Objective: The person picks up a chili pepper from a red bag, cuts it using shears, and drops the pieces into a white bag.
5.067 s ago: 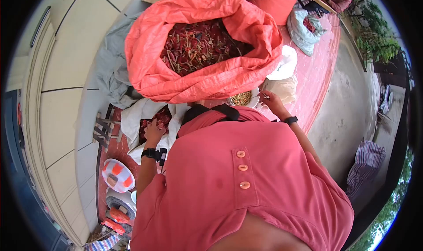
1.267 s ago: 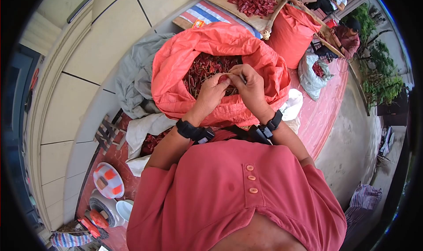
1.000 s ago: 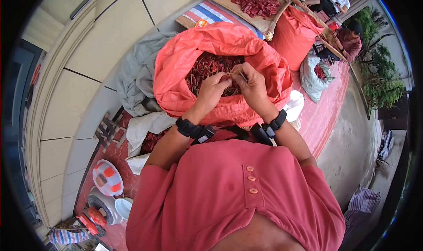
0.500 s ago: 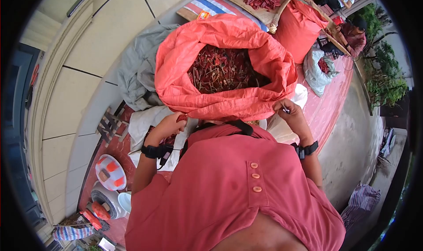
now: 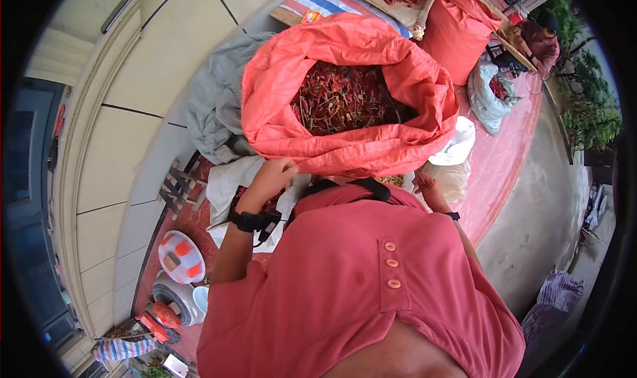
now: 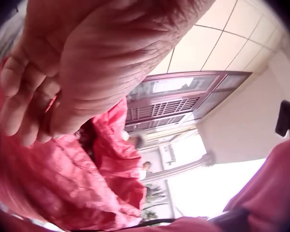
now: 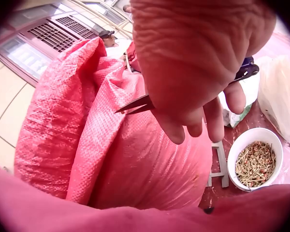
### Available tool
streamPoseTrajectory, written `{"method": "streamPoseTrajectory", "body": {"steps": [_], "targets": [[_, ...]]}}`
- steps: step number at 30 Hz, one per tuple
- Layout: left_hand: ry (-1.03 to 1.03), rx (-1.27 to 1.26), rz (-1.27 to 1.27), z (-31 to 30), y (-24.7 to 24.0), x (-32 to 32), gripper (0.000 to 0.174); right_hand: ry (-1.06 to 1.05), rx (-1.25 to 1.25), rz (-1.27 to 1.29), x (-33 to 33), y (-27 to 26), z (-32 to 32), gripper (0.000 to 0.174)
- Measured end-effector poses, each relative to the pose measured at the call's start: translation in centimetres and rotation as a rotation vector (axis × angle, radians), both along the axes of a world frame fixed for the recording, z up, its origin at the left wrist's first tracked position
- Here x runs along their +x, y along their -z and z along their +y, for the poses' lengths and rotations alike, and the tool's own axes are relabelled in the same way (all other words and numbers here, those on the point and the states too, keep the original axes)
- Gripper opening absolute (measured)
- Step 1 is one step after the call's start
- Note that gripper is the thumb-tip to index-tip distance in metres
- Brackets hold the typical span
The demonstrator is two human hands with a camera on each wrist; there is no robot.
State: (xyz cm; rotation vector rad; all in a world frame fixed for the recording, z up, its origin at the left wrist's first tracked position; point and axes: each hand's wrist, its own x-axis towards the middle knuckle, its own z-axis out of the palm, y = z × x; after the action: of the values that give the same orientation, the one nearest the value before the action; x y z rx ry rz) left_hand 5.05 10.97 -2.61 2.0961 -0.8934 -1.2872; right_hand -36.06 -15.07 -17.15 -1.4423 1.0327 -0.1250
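My left hand (image 5: 269, 179) is by the near left rim of the open red sack (image 5: 352, 154), over a white sack (image 5: 222, 186) of red chilies. Its fingers are curled in toward the thumb in the left wrist view, and a sliver of red chili (image 6: 50, 103) shows between them, mostly hidden. Low at the red sack's right side, my right hand (image 5: 432, 191) holds scissors (image 7: 137, 103), the blades slightly apart and the dark blue handle past the palm. Dried chilies with stems (image 5: 345, 99) fill the red sack.
A white bowl (image 7: 233, 166) of cut stems stands on the floor near the right hand. Behind are a full red sack (image 5: 458, 33), a pale sack of chilies (image 5: 488, 103) and a tray of chilies (image 5: 398, 10). A seated person (image 5: 541, 43) is at the far right.
From working together over the red sack, my hands have parted, left hand to the white sack, right hand to the right side. Lately the right hand has lowered and the view has shifted slightly.
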Motion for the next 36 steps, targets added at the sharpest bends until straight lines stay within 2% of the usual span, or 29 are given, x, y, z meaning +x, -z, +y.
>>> {"method": "streamPoseTrajectory", "body": {"steps": [3,6,9,10,13,14,17,18,21,23,24,26,28,31,35,36], "targets": [[0.051,-0.58,-0.217,-5.5,-0.8,-0.4,0.026,-0.101,-0.067,0.07,-0.7,-0.6,0.9,0.02],[0.198,-0.693,-0.56,-10.1,5.4,1.4,0.031,-0.117,-0.117,0.12,-1.1,-0.5,1.8,0.017],[0.461,-0.091,-0.705,-10.9,5.6,3.1,0.032,-0.126,-0.186,0.212,-1.5,-1.9,2.4,0.018],[0.428,-0.023,-0.673,-10.5,3.9,3.1,0.028,-0.126,-0.213,0.259,-1.7,-2.4,2.6,0.018],[0.482,0.19,-0.809,-10.6,2.8,3.8,0.026,0.031,-0.1,0.161,-3.7,-0.8,3.8,0.019],[0.389,0.215,-0.805,-10.6,2.5,3.9,0.027,0.05,-0.088,0.145,-4.5,-0.4,4.4,0.019],[0.257,0.286,-0.895,-9.8,5.7,6.1,0.028,0.105,-0.051,0.098,-5.7,0.0,5.4,0.019],[0.236,0.365,-0.868,-10.7,3.3,5.2,0.029,0.122,-0.04,0.092,-6.0,0.3,5.5,0.019],[0.21,0.298,-0.962,-12.2,6.9,6.1,0.028,0.153,-0.035,0.093,-6.7,1.4,6.1,0.018],[0.363,0.316,-1.047,-13.1,7.3,6.3,0.027,0.17,-0.043,0.081,-6.7,2.3,6.1,0.018],[0.441,0.324,-1.088,-13.5,7.2,6.3,0.032,0.184,-0.048,0.073,-6.6,2.7,6.1,0.017],[0.451,0.275,-1.008,-13.0,6.8,6.7,0.044,0.189,-0.049,0.1,-6.9,3.1,6.2,0.017],[0.416,0.169,-0.899,-12.1,8.2,7.8,0.065,0.165,-0.041,0.168,-6.5,2.0,6.2,0.016],[0.499,0.072,-1.117,-12.4,12.6,8.7,0.078,0.148,-0.056,0.266,-5.5,-0.3,6.7,0.015],[0.425,0.171,-0.893,-14.4,13.2,9.9,0.084,0.19,-0.058,0.229,-5.9,-0.2,7.4,0.014],[0.386,0.19,-0.796,-15.1,10.2,9.5,0.088,0.21,-0.05,0.22,-6.0,-0.2,7.6,0.015]]}}
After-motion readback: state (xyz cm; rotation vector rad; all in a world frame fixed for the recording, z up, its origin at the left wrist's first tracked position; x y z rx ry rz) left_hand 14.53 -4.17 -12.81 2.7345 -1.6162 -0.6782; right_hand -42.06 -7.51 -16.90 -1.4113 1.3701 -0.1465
